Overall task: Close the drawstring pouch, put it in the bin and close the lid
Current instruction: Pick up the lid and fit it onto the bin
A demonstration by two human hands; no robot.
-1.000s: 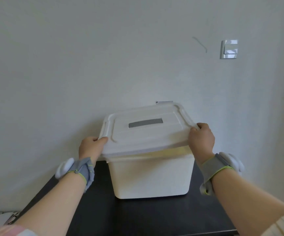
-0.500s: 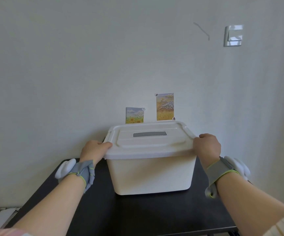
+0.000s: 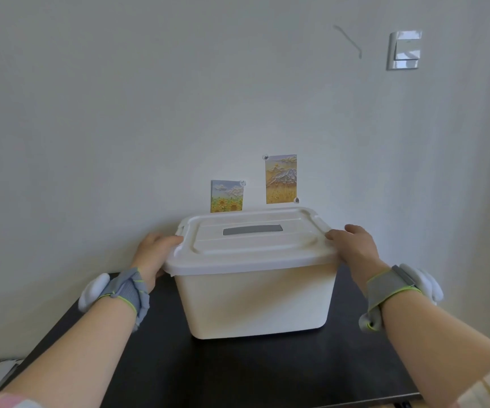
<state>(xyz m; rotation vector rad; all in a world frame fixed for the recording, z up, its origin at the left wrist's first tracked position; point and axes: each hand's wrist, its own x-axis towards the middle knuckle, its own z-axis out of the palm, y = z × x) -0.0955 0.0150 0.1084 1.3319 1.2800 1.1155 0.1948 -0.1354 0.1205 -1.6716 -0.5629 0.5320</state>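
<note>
1. A second ago the lid [image 3: 252, 241] was tipped up at the front. Now it lies flat on the bin [image 3: 257, 301], and its rim sits on the bin's top edge all along the front.
2. Two little pictures on the wall, one with sunflowers [image 3: 226, 196] and one with a mountain [image 3: 281, 179], were hidden behind the tipped lid. Now they show above it.
3. The left hand [image 3: 157, 253] holds the lid's left edge, with the thumb on top and the fingers tucked under the rim.
4. The right hand [image 3: 354, 245] holds the lid's right edge, with the fingers curled over the corner.
5. The pouch cannot be seen (the bin walls are not see-through, so it is most likely inside).
6. I think the task is nearly done. The lid may still need a push at the sides to click shut; I cannot tell if the side clips have caught.
7. The bin stands on a black table [image 3: 237, 369], near the back edge and about midway between the left and right edges.
8. The rest of the table top in front of the bin is bare.
9. Behind it is a plain pale wall [image 3: 120, 113] with a light switch [image 3: 404, 49] high up on the right and a thin grey mark [image 3: 349, 40] beside it.
10. Both wrists wear grey bands with white pads.
</note>
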